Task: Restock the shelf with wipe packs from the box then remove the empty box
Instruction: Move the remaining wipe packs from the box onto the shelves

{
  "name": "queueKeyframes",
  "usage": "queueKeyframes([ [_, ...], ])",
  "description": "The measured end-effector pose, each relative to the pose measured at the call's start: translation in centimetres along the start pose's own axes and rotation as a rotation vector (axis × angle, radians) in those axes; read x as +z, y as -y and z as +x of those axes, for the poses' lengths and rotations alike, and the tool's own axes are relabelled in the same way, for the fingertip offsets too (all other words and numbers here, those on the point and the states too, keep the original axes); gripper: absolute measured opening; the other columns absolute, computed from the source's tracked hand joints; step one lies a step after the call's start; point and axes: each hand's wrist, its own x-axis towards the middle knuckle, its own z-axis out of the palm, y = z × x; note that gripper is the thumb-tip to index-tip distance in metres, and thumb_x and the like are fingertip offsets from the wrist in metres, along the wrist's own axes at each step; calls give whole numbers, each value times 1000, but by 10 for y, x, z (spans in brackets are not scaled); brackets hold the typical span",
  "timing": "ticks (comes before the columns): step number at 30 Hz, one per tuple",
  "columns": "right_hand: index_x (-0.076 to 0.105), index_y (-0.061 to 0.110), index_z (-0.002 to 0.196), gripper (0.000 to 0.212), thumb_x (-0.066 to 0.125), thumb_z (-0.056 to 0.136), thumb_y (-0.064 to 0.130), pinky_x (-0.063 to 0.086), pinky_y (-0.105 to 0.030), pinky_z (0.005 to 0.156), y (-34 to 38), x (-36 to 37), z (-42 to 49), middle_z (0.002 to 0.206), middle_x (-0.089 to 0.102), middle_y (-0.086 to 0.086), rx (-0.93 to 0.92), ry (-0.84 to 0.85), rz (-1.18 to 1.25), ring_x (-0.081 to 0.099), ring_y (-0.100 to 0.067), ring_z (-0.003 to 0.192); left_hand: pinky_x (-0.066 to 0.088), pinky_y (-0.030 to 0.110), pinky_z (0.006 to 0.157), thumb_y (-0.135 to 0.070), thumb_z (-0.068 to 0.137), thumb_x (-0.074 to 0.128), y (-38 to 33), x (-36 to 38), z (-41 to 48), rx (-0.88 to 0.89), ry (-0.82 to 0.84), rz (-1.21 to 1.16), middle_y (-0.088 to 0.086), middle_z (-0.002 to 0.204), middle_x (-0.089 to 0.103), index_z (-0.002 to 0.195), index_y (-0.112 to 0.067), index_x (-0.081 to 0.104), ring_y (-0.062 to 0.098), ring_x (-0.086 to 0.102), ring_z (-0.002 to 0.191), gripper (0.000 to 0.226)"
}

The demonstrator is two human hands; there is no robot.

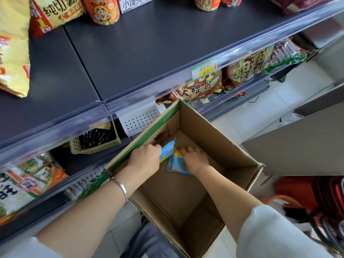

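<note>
The dark grey shelf [149, 53] fills the upper view, a broad stretch of its deck bare in front of the snack bags [55, 13] at the back; that is presumably where the wipes are meant to go. Below its front lip the cardboard box [214, 138] stands open on the floor, pushed up close to the lower tiers, likely so that each pack travels only a short way up. Both forearms reach down into it. The left hand [147, 155], its fingers curled, grips a blue wipe pack [167, 148] by one end, and the pack tilts upward off the box floor as if on its way out. The right hand [195, 157] lies palm down on a second wipe pack [175, 165], blue and yellow, flat on the bottom. Its fingers bend over the far edge, but I cannot tell whether they have closed on the pack, because the hand covers that side and the thumb is out of sight. A thin silver bracelet [122, 189] sits on the left wrist. Apart from these two packs the visible box floor looks bare, so the restock seems near its end, though the near corner lies behind the arms. The print on the packs is too small to read.
</note>
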Motion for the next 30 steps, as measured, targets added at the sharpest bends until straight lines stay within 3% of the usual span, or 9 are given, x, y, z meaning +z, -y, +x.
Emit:
queueKeyframes([
  [5, 31, 17, 140, 70, 69, 82, 23, 34, -47, 102, 7, 4, -1, 139, 33, -12, 63, 16, -21, 34, -36, 130, 40, 32, 56, -17, 93, 51, 0, 3, -1, -2, 21, 2, 10, 100, 64, 99, -12, 47, 30, 64, 91, 9],
  [9, 42, 15, 133, 50, 60, 87, 12, 43, -41, 97, 9, -9, -13, 134, 41, -12, 86, 35, 167, 44, -35, 124, 41, 32, 57, -17, 93, 53, 2, -6, -8, 17, 7, 1, 11, 102, 65, 99, -12, 45, 31, 65, 92, 11],
  [12, 45, 16, 125, 41, 56, 86, 11, 48, -37, 84, 10, -31, -35, 124, 54, -12, 111, -50, 247, 54, -33, 114, 42, 34, 59, -20, 94, 51, 4, -28, -16, 36, -45, -4, 12, 103, 64, 106, -10, 46, 32, 64, 92, 16],
  [18, 37, 29, 131, 51, 57, 85, 17, 50, -36, 70, 8, -87, -86, 115, 58, -9, 144, -247, 440, 60, -32, 101, 40, 35, 63, -26, 97, 45, 12, -87, -40, 89, -194, 19, 12, 105, 63, 114, -11, 45, 33, 63, 94, 22],
  [22, 48, 18, 124, 44, 62, 83, 17, 53, -42, 79, 11, -130, -117, 113, 61, -9, 84, -365, 607, 59, -30, 105, 37, 35, 66, -26, 96, 45, 9, -125, -59, 52, -288, 23, 12, 114, 60, 117, -11, 45, 35, 60, 102, 26],
  [25, 48, 14, 132, 52, 66, 83, 20, 46, -36, 86, 12, -154, -139, 121, 60, -11, 62, -436, 671, 55, -30, 112, 44, 38, 74, -28, 95, 48, 8, -152, -74, 29, -349, -41, 11, 117, 60, 113, -11, 46, 36, 58, 107, 25],
  [30, 53, 8, 129, 50, 68, 85, 25, 43, -34, 86, 18, -204, -185, 116, 62, -13, -99, -575, 666, 55, -30, 111, 49, 41, 71, -26, 93, 51, 21, -201, -115, 49, -520, -240, 4, 99, 56, 95, -13, 47, 31, 59, 95, 13],
])
